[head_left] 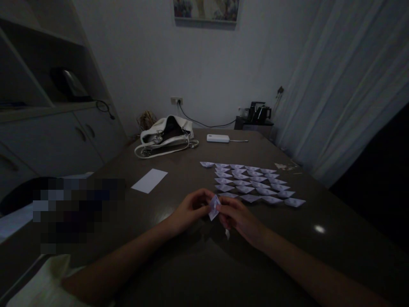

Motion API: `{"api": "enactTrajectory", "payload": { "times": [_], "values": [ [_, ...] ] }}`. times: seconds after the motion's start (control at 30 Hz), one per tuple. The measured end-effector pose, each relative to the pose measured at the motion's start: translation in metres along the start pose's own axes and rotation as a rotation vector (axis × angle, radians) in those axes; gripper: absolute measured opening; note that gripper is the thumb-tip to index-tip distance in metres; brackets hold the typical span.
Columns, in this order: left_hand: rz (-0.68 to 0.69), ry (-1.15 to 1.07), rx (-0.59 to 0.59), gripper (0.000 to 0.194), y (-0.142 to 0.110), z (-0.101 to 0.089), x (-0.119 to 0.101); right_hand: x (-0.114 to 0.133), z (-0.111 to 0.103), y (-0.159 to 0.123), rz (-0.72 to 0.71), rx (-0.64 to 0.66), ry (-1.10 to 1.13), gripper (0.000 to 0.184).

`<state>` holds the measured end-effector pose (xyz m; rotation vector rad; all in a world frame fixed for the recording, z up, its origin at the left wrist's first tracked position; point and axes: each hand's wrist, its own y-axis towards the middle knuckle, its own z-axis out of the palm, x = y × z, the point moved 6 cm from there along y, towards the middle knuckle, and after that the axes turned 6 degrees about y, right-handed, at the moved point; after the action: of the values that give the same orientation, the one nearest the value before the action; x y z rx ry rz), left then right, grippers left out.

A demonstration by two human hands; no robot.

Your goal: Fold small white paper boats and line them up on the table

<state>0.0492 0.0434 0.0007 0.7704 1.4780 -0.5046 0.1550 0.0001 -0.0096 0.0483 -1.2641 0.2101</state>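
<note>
Between my two hands is a small piece of white paper folded into a diamond shape (214, 207), held above the table (188, 260). My left hand (195, 205) pinches its left side between thumb and fingers. On the other side, my right hand (238, 215) grips the paper with its thumb on the front face. A small white scrap (227, 233) shows just below my right hand. Just beyond my hands, several folded paper boats (244, 189) stand in rows on the table. A flat white sheet of paper (150, 181) lies to the left.
A white handbag (168, 135) sits at the far left of the table, and a white power bank (217, 138) with a short cable lies at the back. Paper scraps (286, 166) lie near the right edge. A black kettle (262, 113) stands beyond the table.
</note>
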Motion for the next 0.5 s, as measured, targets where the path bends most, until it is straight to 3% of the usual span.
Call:
{"api": "enactTrajectory", "payload": {
  "times": [0.3, 0.5],
  "values": [
    [-0.072, -0.034, -0.014, 0.024, 0.0024, -0.0063, 0.0053, 0.0026, -0.0031, -0.0011, 0.02, -0.049, 0.007, 0.019],
    [-0.123, -0.092, -0.045, 0.023, 0.0031, -0.0067, 0.0071, 0.0013, -0.0007, 0.0009, 0.007, 0.01, -0.028, 0.021]
  ]
}}
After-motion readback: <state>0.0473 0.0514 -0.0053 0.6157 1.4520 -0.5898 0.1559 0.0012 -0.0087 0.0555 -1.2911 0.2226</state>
